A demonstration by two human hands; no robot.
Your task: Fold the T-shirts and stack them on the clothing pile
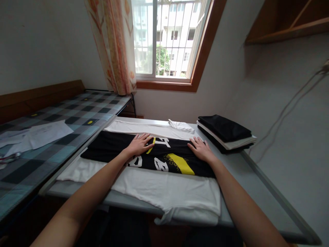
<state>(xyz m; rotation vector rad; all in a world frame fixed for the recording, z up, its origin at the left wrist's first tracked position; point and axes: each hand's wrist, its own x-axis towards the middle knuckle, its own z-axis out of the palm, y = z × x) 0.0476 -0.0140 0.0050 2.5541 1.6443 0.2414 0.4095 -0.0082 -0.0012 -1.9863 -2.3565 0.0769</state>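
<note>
A black T-shirt [113,145] with white lettering and yellow print lies folded into a long strip. Beneath it a white T-shirt [169,192] is spread on the table, showing along both long sides, with one sleeve over the near edge. My left hand [140,144] rests flat on the black shirt near its middle, fingers apart. Toward the right end of the same shirt, my right hand [200,149] lies palm down with fingers spread. Neither hand grips the cloth.
A stack of folded black and white clothes [223,132] sits at the table's back right. The grey table [259,195] adjoins a bed with a checked sheet [84,120] on the left, where papers [38,135] lie. A curtain [118,48] hangs beside the barred window [174,41].
</note>
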